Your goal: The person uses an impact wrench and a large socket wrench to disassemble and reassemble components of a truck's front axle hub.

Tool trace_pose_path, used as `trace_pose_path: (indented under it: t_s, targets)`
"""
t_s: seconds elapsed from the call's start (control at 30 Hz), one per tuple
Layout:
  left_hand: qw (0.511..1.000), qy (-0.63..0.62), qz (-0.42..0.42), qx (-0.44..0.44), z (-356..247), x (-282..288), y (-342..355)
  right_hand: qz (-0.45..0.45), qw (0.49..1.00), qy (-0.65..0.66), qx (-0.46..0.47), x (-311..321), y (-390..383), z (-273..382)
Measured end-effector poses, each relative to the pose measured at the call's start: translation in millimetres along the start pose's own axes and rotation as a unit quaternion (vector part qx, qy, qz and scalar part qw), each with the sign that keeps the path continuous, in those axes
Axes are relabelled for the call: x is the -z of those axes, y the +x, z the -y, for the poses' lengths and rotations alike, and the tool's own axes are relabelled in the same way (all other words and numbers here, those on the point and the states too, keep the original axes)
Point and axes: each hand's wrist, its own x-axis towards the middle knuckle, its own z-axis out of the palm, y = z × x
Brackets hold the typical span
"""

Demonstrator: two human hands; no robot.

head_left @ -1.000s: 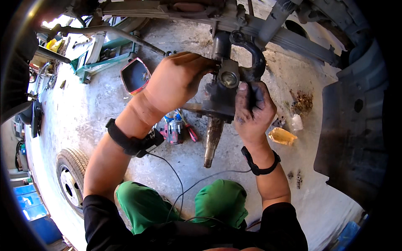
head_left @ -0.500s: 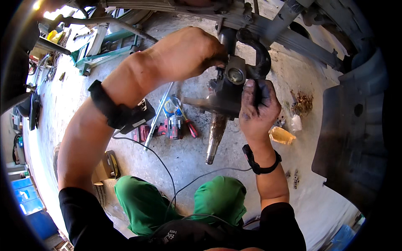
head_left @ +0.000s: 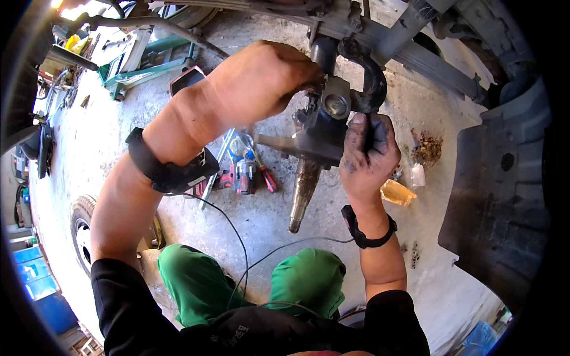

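In front of me a dark steering knuckle (head_left: 336, 106) hangs under a vehicle, its tapered spindle (head_left: 301, 193) pointing down toward my knees. A flat flange (head_left: 285, 144) juts out to the left, and a curved black arm (head_left: 375, 83) bends around the upper right. My left hand (head_left: 279, 74) is closed at the knuckle's upper left side; its fingertips and anything in them are hidden. My right hand (head_left: 371, 145), smudged with dark grease, is closed with thumb pressed to curled fingers against the knuckle's right side. What it pinches cannot be made out.
Below lie a red-and-black power tool (head_left: 243, 178), a screwdriver (head_left: 268, 179) and a long metal bar (head_left: 217, 169). A yellow tray-like piece (head_left: 398, 193) sits right, near dirty debris (head_left: 428, 147). A dark panel (head_left: 499, 190) stands far right; a cable (head_left: 228, 219) crosses near my knees.
The view has shifted slightly, showing more of a tyre at the left and a dark-framed object behind my left forearm. Both hands stay at the knuckle, with only small movement.
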Motion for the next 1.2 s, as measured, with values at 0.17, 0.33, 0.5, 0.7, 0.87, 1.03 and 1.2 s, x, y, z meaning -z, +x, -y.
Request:
trace_pose_path:
  t_s: [0.17, 0.33, 0.5, 0.7, 0.87, 1.03, 1.2]
  targets:
    - [0.999, -0.021, -0.022, 0.013, 1, -6, -1, -0.010, 1.000, -0.001, -0.001, -2, 1, 3]
    - [0.989, -0.092, -0.066, 0.098, -4, -15, -4, 0.003, 1.000, 0.008, -0.013, -2, -3, 3]
    - [0.995, -0.044, -0.071, 0.063, -3, -8, -15, -0.008, 1.000, -0.018, -0.012, -3, -1, 5]
    - [0.989, 0.087, -0.085, 0.089, -14, -13, -13, -0.013, 0.999, 0.020, -0.027, -5, 0, 6]
    - [0.967, 0.254, 0.026, 0.004, -15, -2, -8, -0.006, 1.000, 0.006, -0.019, -3, 1, 2]
    - [0.968, 0.246, 0.047, 0.008, -11, -4, 0, -0.007, 1.000, 0.009, -0.029, -2, -1, 0]
    - [0.975, 0.215, 0.061, 0.010, -9, -6, 6, -0.003, 1.000, -0.018, -0.011, 0, -1, -3]
